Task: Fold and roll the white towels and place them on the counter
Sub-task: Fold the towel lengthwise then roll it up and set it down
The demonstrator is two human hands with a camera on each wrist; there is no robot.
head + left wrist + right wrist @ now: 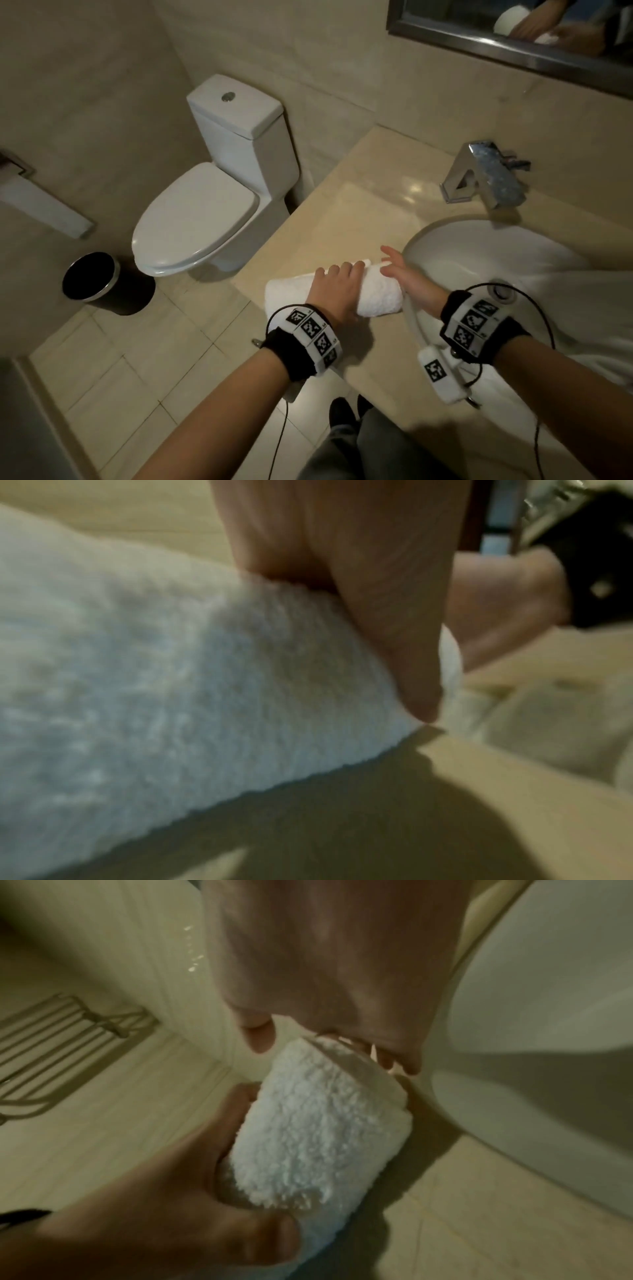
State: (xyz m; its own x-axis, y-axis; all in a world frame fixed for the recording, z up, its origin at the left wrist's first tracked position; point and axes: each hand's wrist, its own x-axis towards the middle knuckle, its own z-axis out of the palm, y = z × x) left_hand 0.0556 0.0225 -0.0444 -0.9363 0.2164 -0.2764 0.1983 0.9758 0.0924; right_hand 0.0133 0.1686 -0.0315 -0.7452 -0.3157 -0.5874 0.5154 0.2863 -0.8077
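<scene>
A white towel [376, 291] lies rolled up on the beige counter [359, 212], just left of the sink. My left hand [337, 277] grips the roll from above, with fingers curled over its top and the thumb on the near side. In the right wrist view the towel [318, 1123] is a tight cylinder with the left hand [164, 1183] wrapped round it. My right hand [390, 263] has its fingers stretched out and touches the roll's right end. The left wrist view shows the towel [171, 669] close up beneath my left hand [394, 615].
The white sink basin [479, 253] with a chrome faucet [486, 174] lies right of the roll. White cloth [589, 308] drapes over the basin's right side. Beyond the counter's left edge stand a toilet [205, 212] and a black bin [92, 281]. A mirror [513, 44] hangs above.
</scene>
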